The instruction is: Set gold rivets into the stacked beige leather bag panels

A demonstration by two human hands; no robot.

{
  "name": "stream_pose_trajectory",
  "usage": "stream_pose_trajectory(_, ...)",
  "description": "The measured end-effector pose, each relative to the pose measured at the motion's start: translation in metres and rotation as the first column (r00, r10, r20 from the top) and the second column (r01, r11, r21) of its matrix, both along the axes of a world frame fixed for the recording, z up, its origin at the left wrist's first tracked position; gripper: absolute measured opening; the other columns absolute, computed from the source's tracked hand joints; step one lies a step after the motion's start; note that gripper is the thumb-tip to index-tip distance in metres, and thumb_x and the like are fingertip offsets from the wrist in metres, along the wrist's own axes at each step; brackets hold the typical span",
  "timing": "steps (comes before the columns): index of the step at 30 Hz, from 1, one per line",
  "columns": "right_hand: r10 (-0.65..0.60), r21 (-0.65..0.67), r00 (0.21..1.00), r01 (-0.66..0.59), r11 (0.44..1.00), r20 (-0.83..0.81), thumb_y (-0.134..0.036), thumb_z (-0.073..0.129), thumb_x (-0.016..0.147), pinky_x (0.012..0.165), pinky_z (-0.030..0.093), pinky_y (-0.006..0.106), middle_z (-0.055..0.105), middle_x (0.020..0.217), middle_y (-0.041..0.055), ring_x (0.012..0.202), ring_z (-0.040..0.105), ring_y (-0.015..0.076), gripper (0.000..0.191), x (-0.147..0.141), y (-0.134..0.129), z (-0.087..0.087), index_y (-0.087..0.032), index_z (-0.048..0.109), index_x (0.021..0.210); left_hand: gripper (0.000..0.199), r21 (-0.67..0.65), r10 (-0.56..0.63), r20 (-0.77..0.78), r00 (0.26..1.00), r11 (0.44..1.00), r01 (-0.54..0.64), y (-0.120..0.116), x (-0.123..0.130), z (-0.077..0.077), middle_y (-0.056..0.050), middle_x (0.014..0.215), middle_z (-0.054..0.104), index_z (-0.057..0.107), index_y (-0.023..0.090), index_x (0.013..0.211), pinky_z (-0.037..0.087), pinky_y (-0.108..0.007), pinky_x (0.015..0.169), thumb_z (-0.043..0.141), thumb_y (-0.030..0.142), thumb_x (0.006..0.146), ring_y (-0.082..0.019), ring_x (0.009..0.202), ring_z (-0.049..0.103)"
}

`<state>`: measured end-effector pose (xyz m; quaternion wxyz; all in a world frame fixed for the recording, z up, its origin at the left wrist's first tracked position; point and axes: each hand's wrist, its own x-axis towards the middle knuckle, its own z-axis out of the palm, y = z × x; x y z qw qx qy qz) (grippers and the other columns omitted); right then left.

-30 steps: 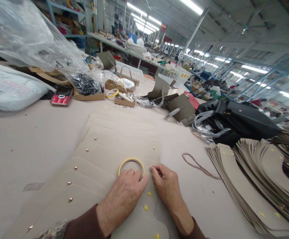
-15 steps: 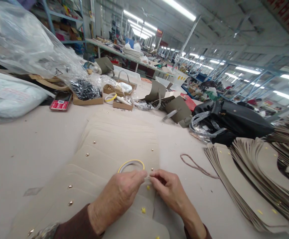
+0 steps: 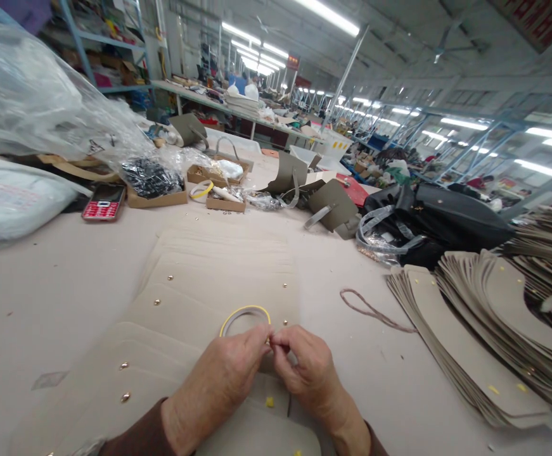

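Note:
Beige panels (image 3: 218, 272) with small metal studs and yellow bits lie overlapped on the table. Over them, my left hand (image 3: 231, 367) is closed, thumb and finger pinched, with a yellow-edged tape roll (image 3: 246, 310) showing just behind it. My right hand (image 3: 304, 364) is also closed in a pinch, its fingertips meeting those of my left hand. Between the fingertips is something tiny that I cannot make out. A yellow piece (image 3: 269, 402) sits on the panel below my hands.
Stacked curved beige strips (image 3: 475, 354) are at the right, with a cord loop (image 3: 375, 310) beside them. Black bags (image 3: 456, 218), small boxes (image 3: 156, 197), a red phone (image 3: 104, 201) and plastic-wrapped goods (image 3: 14, 196) line the back and left.
My right hand has moved left, closing the small gap between the two hands' fingertips. The yellow piece nearest the fingertips is now hidden. The whole view has shifted slightly.

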<state>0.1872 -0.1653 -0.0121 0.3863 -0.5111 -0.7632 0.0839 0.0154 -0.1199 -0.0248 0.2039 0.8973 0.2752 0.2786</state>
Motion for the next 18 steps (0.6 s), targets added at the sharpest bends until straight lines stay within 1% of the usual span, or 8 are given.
stream_pose_trajectory(5,-0.035,0.121,0.998,0.029,0.992,0.05,-0.004,0.046,0.082,0.059,0.045,0.024,0.063,0.068,0.0038,0.062,0.058,0.0144,0.02,0.0,0.001,-0.003,-0.017,0.06,0.082,0.014,-0.069,0.032,-0.025,0.999,0.997,-0.034,-0.001,0.003,0.004,0.002,0.071,0.059,0.047,0.022,0.088,0.041,-0.027,0.054,0.039,0.014,0.095,-0.015,0.062,0.061)
stream_pose_trajectory(7,-0.068,0.144,0.997,0.061,0.988,0.041,-0.004,0.047,0.082,0.057,0.045,0.023,0.062,0.065,0.0033,0.059,0.058,0.014,0.02,0.0,0.001,-0.001,-0.016,0.062,0.081,0.017,-0.038,0.062,-0.04,0.997,0.997,-0.063,0.001,0.005,0.008,0.003,0.068,0.056,0.047,0.022,0.084,0.038,-0.028,0.052,0.038,0.011,0.094,-0.015,0.058,0.058)
stream_pose_trajectory(9,-0.118,0.11,0.993,0.118,0.987,-0.015,-0.006,0.048,0.081,0.055,0.044,0.023,0.062,0.062,0.0025,0.056,0.057,0.0132,0.019,-0.001,0.002,0.004,-0.016,0.065,0.079,0.021,0.026,0.082,-0.063,0.995,0.996,-0.08,0.004,0.008,0.014,0.003,0.066,0.054,0.046,0.022,0.08,0.035,-0.028,0.051,0.036,0.008,0.092,-0.015,0.055,0.055)
stream_pose_trajectory(10,-0.154,0.046,0.985,0.158,0.986,-0.078,-0.009,0.05,0.08,0.054,0.044,0.023,0.062,0.061,0.0021,0.054,0.056,0.0127,0.017,-0.002,0.002,0.007,-0.016,0.065,0.077,0.022,0.063,0.08,-0.068,0.994,0.995,-0.076,0.006,0.01,0.017,0.003,0.065,0.053,0.045,0.022,0.078,0.034,-0.029,0.05,0.035,0.008,0.092,-0.015,0.055,0.053)
stream_pose_trajectory(12,-0.261,-0.192,0.929,0.215,0.958,-0.263,-0.015,0.053,0.08,0.049,0.044,0.021,0.062,0.058,0.0014,0.05,0.056,0.0119,0.015,-0.004,0.003,0.014,-0.016,0.065,0.072,0.022,0.136,0.064,-0.057,0.996,0.989,-0.056,0.011,0.014,0.022,0.002,0.066,0.051,0.044,0.022,0.077,0.033,-0.029,0.05,0.035,0.008,0.091,-0.015,0.054,0.05)
stream_pose_trajectory(14,-0.385,-0.452,0.817,0.175,0.874,-0.428,-0.022,0.057,0.079,0.045,0.044,0.021,0.062,0.054,0.0005,0.045,0.055,0.0114,0.014,-0.005,0.005,0.019,-0.015,0.064,0.068,0.022,0.199,0.046,-0.029,0.999,0.979,-0.039,0.013,0.018,0.025,0.002,0.066,0.05,0.045,0.022,0.078,0.031,-0.029,0.049,0.034,0.008,0.091,-0.016,0.054,0.048)
stream_pose_trajectory(15,-0.429,-0.535,0.767,0.133,0.834,-0.477,-0.025,0.058,0.078,0.044,0.044,0.02,0.061,0.052,-0.0001,0.044,0.055,0.0111,0.015,-0.004,0.007,0.02,-0.015,0.063,0.068,0.022,0.222,0.049,-0.011,0.999,0.974,-0.045,0.014,0.02,0.026,0.002,0.066,0.05,0.045,0.022,0.078,0.03,-0.029,0.049,0.034,0.008,0.092,-0.016,0.054,0.047)
stream_pose_trajectory(18,-0.505,-0.617,0.684,0.101,0.781,-0.527,-0.029,0.063,0.073,0.045,0.046,0.02,0.06,0.049,-0.0013,0.042,0.054,0.0103,0.016,0.004,0.014,0.014,-0.014,0.063,0.068,0.021,0.255,0.041,0.047,0.998,0.965,-0.052,0.011,0.021,0.022,0.002,0.065,0.048,0.045,0.021,0.078,0.031,-0.029,0.05,0.035,0.009,0.092,-0.015,0.054,0.045)
